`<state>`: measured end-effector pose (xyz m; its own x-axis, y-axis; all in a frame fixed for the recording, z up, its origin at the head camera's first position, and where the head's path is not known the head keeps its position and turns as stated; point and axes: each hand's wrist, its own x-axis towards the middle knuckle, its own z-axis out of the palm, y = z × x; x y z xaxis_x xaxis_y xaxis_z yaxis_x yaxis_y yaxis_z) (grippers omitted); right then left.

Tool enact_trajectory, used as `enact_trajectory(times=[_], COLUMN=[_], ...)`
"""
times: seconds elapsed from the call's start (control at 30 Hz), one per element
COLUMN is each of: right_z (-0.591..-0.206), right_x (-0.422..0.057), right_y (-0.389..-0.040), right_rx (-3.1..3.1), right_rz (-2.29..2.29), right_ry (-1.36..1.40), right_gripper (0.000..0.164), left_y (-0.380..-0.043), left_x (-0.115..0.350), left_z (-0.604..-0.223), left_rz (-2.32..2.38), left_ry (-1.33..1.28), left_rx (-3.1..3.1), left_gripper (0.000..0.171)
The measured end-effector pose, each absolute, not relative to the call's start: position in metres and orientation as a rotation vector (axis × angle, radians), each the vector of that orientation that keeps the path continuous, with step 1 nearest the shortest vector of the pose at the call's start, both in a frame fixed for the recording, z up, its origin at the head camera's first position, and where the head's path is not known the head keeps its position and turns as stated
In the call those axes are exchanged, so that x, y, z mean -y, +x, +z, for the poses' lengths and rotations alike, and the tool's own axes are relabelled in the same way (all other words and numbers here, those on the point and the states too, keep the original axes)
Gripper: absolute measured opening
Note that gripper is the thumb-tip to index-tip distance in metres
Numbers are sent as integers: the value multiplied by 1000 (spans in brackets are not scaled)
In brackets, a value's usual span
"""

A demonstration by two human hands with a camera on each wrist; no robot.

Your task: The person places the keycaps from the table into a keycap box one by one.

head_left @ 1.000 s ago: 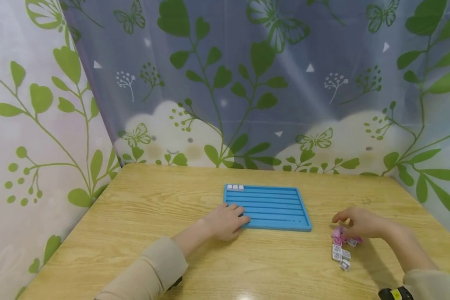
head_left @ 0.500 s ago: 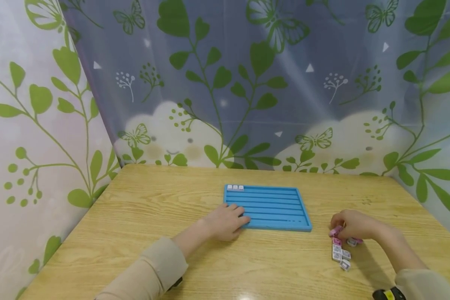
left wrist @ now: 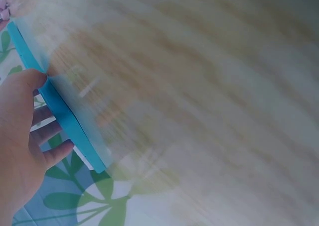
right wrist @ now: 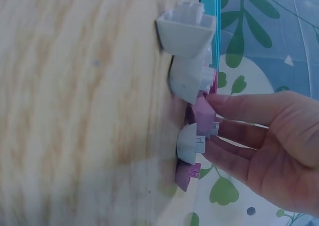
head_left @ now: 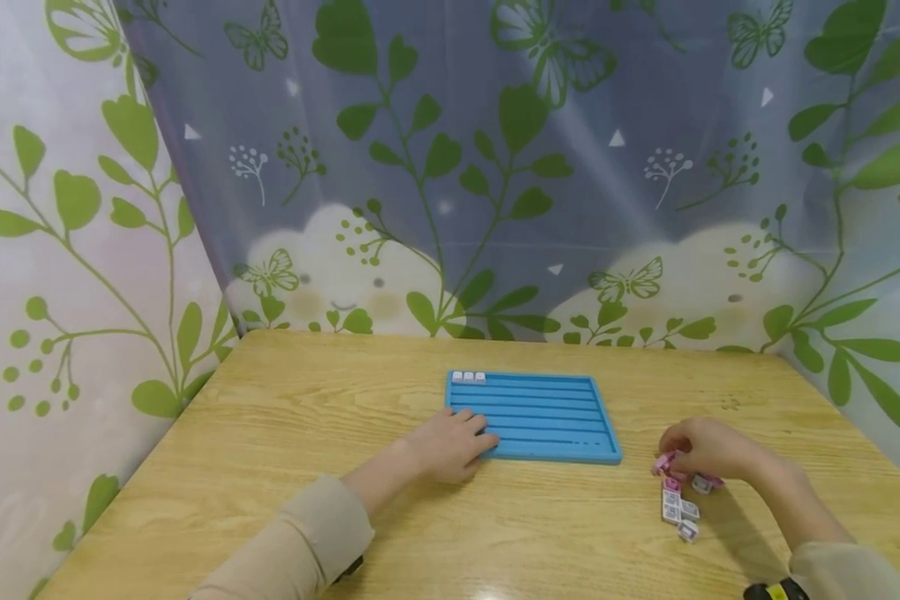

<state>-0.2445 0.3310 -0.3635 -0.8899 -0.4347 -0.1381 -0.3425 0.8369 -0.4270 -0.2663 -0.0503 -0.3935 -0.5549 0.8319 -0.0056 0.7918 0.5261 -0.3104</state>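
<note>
My left hand [head_left: 450, 446] grips the near left corner of a blue ridged tray [head_left: 547, 457]. In the left wrist view, its thumb presses the tray's edge [left wrist: 75, 129] while the other fingers reach along the side. On the right, my right hand [head_left: 708, 446] is over a small heap of keycaps. It pinches a pink keycap [right wrist: 202, 114] with the thumb; the fingertips behind are partly hidden. White keycaps [head_left: 671, 504] lie together just nearer than the hand. Another pink keycap [head_left: 671, 483] sits at their far end.
Several white keycaps [right wrist: 187, 32] stand around the pinched one on the wooden table [head_left: 307, 400]. Three more white keycaps [head_left: 468, 377] sit in a row in the tray's far left corner. A patterned curtain [head_left: 450, 167] hangs behind the table.
My right fingers have closed together on a pink keycap, which has shifted slightly left from the heap. The left hand and the tray have stayed put.
</note>
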Motion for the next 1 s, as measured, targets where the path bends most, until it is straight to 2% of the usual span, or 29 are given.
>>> enact_trajectory(times=[0.4, 0.63, 1.0], right_z=[-365, -354, -344], right_x=[-333, -328, -315], right_y=[-249, -251, -259], right_rx=[-2933, -3009, -3069], right_rz=[-503, -477, -514], right_ry=[-658, -559, -561], right_gripper=[12, 24, 24], left_y=[-268, -267, -267], left_x=[50, 51, 52], left_z=[-395, -395, -396], left_rz=[435, 426, 452], left_ry=[-1398, -1397, -1401], left_rx=[2602, 2609, 2587], left_gripper=[35, 36, 35])
